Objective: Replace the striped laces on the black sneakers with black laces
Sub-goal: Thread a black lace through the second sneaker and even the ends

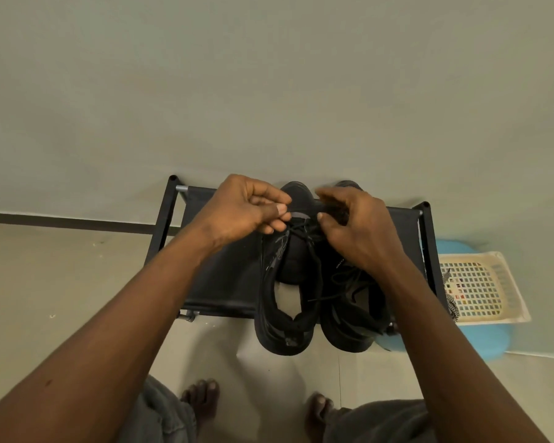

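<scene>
Because the person stands over the work, the bare feet (202, 398) sit nearest the camera, on the floor just short of the shoe rack (224, 282). Both sneakers rest on the rack's top shelf with heels toward the person and overhanging the front edge. This orientation probably keeps the eyelet rows facing up and within reach of both arms.

The left-side sneaker (285, 314) is the unit in work. Its collar is spread open, the pale insole shows, and the tongue area is bare apart from a black lace (301, 230) crossing at the toe end. The right-side sneaker (349, 327) touches it and carries dark lacing over its tongue. Whether that lacing is complete cannot be determined, as the forearm covers part of it.

Beyond the tongue, the left hand (247, 209) pinches one run of the black lace between thumb and forefinger. The right hand (359, 231) has its fingers curled at the opposite run and appears to pinch it likewise. Holding both runs apart likely evens the lengths before the next eyelet pair.

To the right, a striped lace (452, 303) hangs at the edge of a cream basket (486, 282), well apart from the sneakers. Farthest away is the plain wall (269, 91).
</scene>
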`<action>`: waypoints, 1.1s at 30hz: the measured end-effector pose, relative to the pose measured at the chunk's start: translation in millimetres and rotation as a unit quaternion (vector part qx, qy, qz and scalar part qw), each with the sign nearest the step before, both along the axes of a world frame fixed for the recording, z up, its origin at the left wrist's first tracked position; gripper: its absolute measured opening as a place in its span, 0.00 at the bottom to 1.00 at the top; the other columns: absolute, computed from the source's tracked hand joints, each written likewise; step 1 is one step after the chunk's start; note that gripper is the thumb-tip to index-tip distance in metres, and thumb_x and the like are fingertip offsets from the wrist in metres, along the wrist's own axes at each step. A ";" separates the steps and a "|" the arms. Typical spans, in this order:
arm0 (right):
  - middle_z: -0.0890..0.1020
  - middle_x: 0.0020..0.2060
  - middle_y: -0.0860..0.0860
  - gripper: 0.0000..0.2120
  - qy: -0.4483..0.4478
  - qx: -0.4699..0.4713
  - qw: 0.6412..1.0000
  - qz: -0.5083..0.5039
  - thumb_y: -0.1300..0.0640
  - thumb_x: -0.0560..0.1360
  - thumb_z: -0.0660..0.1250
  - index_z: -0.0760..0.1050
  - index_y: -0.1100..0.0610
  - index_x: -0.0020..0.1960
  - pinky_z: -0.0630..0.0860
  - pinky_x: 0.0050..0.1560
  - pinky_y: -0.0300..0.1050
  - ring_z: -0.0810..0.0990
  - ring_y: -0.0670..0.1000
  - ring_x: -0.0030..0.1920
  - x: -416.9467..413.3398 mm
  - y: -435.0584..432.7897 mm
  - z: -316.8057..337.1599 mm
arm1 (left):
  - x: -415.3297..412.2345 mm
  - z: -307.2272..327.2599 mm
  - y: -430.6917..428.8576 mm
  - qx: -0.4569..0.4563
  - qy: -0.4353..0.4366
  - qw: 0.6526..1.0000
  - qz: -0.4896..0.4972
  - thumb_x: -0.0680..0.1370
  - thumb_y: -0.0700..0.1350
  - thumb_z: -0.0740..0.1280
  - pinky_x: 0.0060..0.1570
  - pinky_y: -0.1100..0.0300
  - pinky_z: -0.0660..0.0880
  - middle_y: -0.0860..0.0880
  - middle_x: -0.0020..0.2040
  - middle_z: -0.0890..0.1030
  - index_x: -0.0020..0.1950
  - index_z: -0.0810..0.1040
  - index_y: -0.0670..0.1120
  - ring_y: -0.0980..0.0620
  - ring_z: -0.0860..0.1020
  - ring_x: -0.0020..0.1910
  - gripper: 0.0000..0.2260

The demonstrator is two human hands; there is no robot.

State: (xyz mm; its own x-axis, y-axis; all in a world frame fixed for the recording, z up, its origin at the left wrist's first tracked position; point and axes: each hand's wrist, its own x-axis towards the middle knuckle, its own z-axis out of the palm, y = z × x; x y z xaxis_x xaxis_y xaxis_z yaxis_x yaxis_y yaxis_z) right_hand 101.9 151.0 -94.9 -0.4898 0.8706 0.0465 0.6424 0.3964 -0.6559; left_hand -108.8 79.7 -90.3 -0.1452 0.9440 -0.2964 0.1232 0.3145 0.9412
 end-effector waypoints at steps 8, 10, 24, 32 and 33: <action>0.85 0.36 0.46 0.03 0.116 -0.061 0.991 -0.012 0.60 0.76 0.74 0.86 0.54 0.49 0.81 0.40 0.38 0.83 0.42 0.37 -20.4 -12.6 -0.9 | 11.2 1.1 1.8 -0.022 0.055 0.997 0.049 0.79 0.51 0.74 0.39 0.57 0.83 0.44 0.41 0.87 0.51 0.84 0.41 0.51 0.86 0.37 0.12; 0.83 0.33 0.46 0.04 0.074 -0.071 0.995 -0.019 0.59 0.77 0.73 0.84 0.52 0.44 0.80 0.36 0.44 0.80 0.44 0.32 -19.5 -12.4 -3.5 | 6.1 -1.5 -1.0 -0.080 0.176 0.981 0.012 0.77 0.64 0.71 0.42 0.55 0.84 0.47 0.38 0.87 0.49 0.83 0.45 0.52 0.86 0.36 0.21; 0.83 0.37 0.49 0.05 -0.152 -0.023 0.987 -0.054 0.57 0.74 0.68 0.82 0.52 0.41 0.83 0.41 0.52 0.81 0.53 0.38 -36.5 -30.2 -28.8 | 6.8 -13.0 -6.8 -0.216 0.140 0.961 -0.105 0.76 0.49 0.78 0.45 0.53 0.86 0.42 0.39 0.87 0.54 0.83 0.38 0.47 0.88 0.40 0.16; 0.83 0.34 0.46 0.06 -0.098 -0.066 0.991 -0.065 0.55 0.75 0.70 0.84 0.49 0.41 0.78 0.37 0.45 0.81 0.49 0.37 -37.6 -31.5 -32.3 | 10.0 -12.1 -6.4 -0.202 0.138 0.963 -0.109 0.73 0.51 0.80 0.46 0.52 0.86 0.44 0.38 0.87 0.52 0.83 0.39 0.49 0.88 0.38 0.18; 0.83 0.33 0.45 0.06 -0.085 -0.080 0.991 -0.071 0.55 0.75 0.70 0.83 0.48 0.40 0.78 0.38 0.45 0.81 0.49 0.36 -37.9 -31.3 -33.6 | 10.1 -11.7 -6.3 -0.199 0.139 0.964 -0.111 0.73 0.51 0.80 0.46 0.53 0.86 0.44 0.38 0.87 0.52 0.83 0.39 0.50 0.88 0.38 0.18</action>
State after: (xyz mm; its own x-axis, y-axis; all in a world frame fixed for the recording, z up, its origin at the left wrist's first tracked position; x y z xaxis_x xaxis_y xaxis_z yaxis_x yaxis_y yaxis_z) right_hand 63.9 119.7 -128.6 -0.3506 0.9210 -0.1697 0.7911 0.1942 -0.5801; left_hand -98.7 73.4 -102.0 -0.0799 0.7800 -0.6207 0.4593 0.5814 0.6715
